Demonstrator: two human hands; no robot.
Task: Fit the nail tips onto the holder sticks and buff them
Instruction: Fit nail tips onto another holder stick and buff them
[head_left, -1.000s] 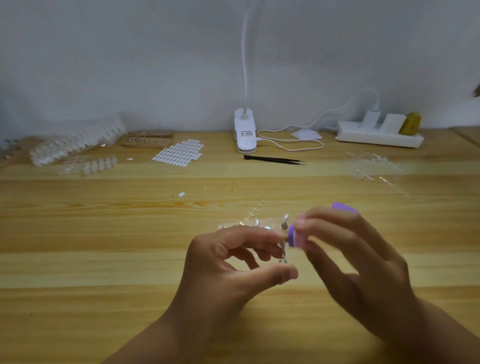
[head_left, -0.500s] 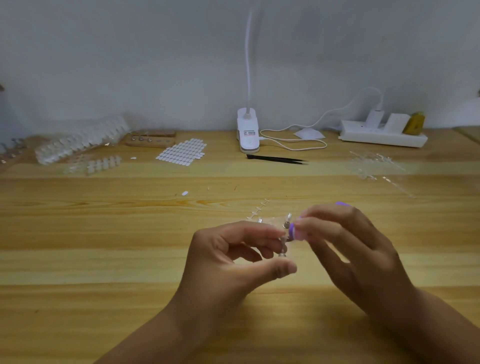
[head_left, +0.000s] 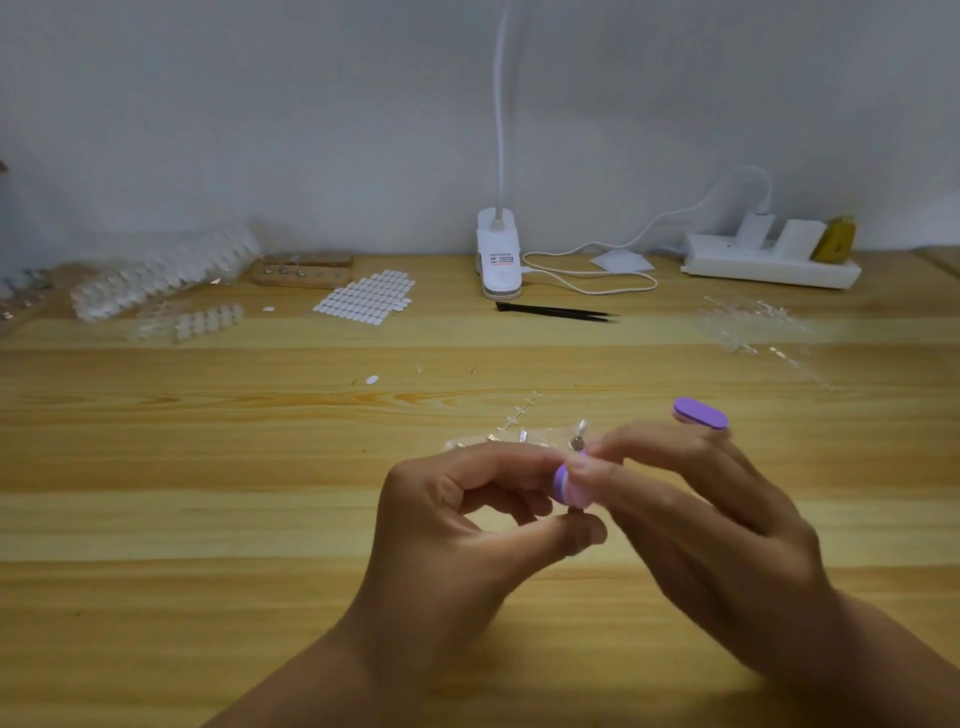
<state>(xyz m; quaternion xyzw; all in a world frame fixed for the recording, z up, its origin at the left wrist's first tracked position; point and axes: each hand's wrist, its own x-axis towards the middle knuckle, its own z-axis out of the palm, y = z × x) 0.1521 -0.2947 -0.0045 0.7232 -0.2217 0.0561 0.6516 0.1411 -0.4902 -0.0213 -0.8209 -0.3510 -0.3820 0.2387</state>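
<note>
My left hand (head_left: 457, 525) pinches a small holder stick (head_left: 577, 441) between thumb and forefinger; its metal top shows above my fingers, and any nail tip on it is hidden. My right hand (head_left: 696, 525) grips a purple buffer block (head_left: 563, 483) pressed against the stick, its far end (head_left: 698, 413) poking out past my fingers. Behind my hands lie clear holder sticks (head_left: 498, 439) and an empty nail-tip sprue (head_left: 519, 410).
Along the back of the wooden table: clear nail-tip trays (head_left: 161, 275), a wooden stick stand (head_left: 304, 270), a sheet of adhesive tabs (head_left: 366, 296), a clip lamp (head_left: 498, 254), black tweezers (head_left: 556, 312), a power strip (head_left: 769, 260), more clear sprues (head_left: 753, 327).
The buffer block has slid back and forth against the stick; its front end now sits lower and further left, and its rear end shows again past my right fingers. The left hand held still.
</note>
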